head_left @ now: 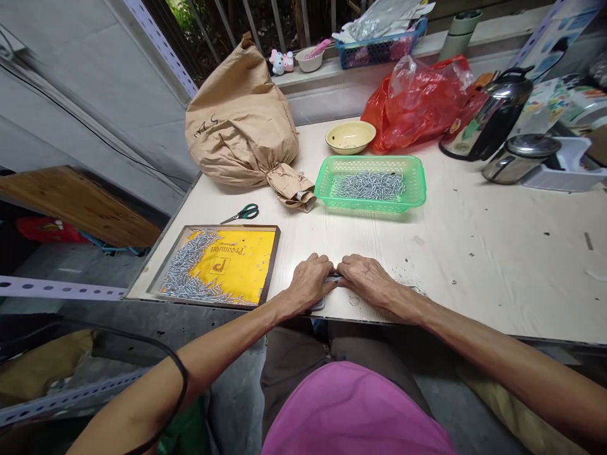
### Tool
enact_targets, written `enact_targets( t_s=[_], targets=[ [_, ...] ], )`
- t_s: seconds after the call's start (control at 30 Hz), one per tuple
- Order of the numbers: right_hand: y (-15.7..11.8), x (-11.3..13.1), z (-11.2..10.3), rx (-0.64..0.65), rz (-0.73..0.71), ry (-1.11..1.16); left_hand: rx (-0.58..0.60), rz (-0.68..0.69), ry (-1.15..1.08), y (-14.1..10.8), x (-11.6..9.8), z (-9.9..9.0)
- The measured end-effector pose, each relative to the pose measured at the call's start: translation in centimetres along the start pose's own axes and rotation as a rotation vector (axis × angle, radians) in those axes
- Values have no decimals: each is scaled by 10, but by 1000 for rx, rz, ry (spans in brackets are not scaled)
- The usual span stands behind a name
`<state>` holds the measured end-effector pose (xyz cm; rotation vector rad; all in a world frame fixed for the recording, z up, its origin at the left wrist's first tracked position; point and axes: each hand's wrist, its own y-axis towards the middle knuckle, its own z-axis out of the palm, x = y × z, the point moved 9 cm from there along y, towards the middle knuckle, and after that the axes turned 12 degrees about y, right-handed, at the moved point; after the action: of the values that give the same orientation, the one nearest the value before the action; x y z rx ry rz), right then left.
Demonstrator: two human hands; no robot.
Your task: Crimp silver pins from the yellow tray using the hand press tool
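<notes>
At the front edge of the table my left hand [309,281] and my right hand [367,277] meet, fingers bent and closed. Between their fingertips shows a small dark grey metallic piece [334,278], mostly covered, so its kind is unclear. A grey flat object [319,304] peeks out under my left hand. To the left lies a shallow tray [274,259] with a yellow printed lining and many small silvery metal pins or screws [183,268]. Beyond my hands stands a green plastic basket [370,205] holding more such silvery pieces [372,185].
Green-handled scissors [246,212] lie behind the tray. Farther back are a brown paper sack [241,126], a yellow bowl [349,140] and a red plastic bag [408,107]. A kettle [493,114] and a metal pot [519,159] stand at the right.
</notes>
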<state>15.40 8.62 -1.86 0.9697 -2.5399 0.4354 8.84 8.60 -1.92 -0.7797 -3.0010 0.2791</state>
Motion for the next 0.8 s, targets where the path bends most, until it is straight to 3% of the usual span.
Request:
enact_targets(
  t_s=[0.27,0.4,0.5,0.6,0.7,0.8],
  targets=[
    [-1,-2,-1,-32,-32,23,9,-27,41,-1,-2,-6],
    [0,-7,-13,-105,-123,74,-80,-98,51,-11,0,-7],
    [2,-11,-20,-141,-189,146,-207,-98,34,-24,-15,-5],
    [10,-24,-22,-206,-97,87,-296,-45,-27,-36,-40,4],
    [25,-32,-22,-205,-35,-66,-323,-14,-111,-42,-57,13],
    [42,-36,-26,-164,-67,-127,-327,-4,-174,-43,-62,17]
  ],
)
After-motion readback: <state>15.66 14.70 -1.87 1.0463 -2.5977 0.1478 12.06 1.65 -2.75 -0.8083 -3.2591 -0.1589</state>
